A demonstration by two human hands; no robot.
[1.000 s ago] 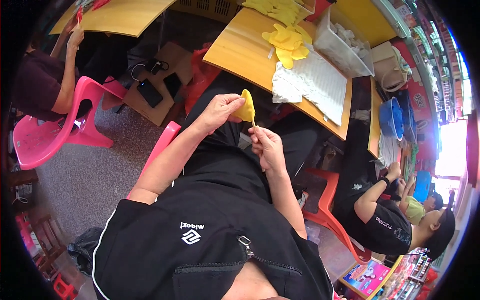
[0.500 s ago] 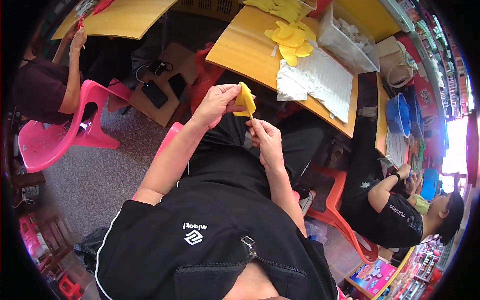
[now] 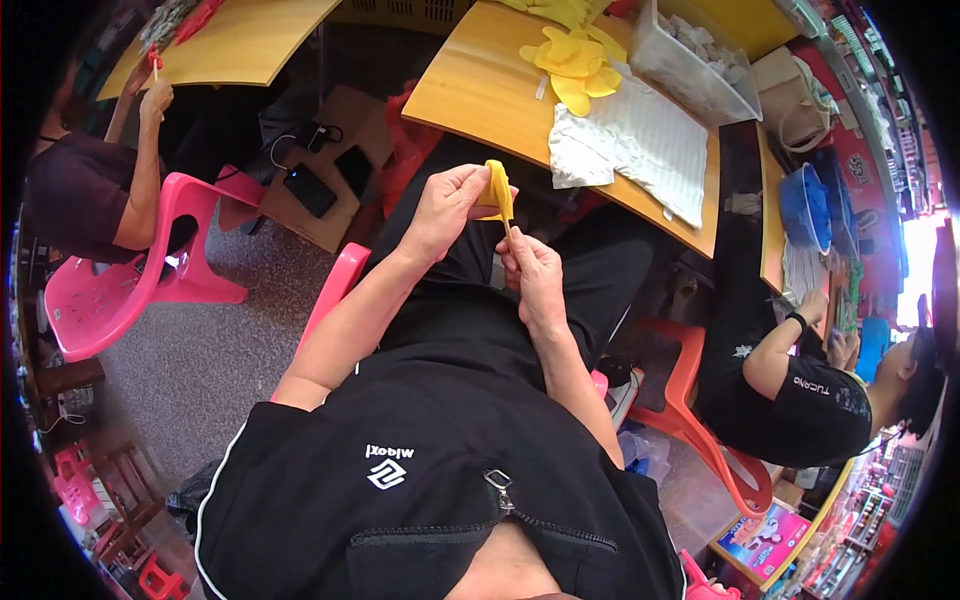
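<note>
Above my lap, my left hand (image 3: pixel 445 208) pinches a small yellow cloth piece (image 3: pixel 499 190) between thumb and fingers. Just below and to the right, my right hand (image 3: pixel 537 272) is closed on a thin tan stick (image 3: pixel 509 229). The stick's upper end reaches the lower part of the yellow piece; how far it goes in is hidden. Ahead on the wooden table (image 3: pixel 480 85) lies a loose pile of similar yellow pieces (image 3: pixel 575 65), partly resting on a ribbed white cloth (image 3: pixel 655 140).
A clear plastic bin (image 3: pixel 690 65) of whitish pieces stands at the table's back right. One co-worker (image 3: pixel 85 195) sits at the left near a pink chair (image 3: pixel 165 270), another (image 3: pixel 800 400) at the right by an orange chair (image 3: pixel 680 390). Phones (image 3: pixel 309 190) lie on a cardboard box.
The yellow piece has turned and looks narrower, seen more edge-on. Both my hands have shifted slightly right. The co-worker at the right has moved their hands.
</note>
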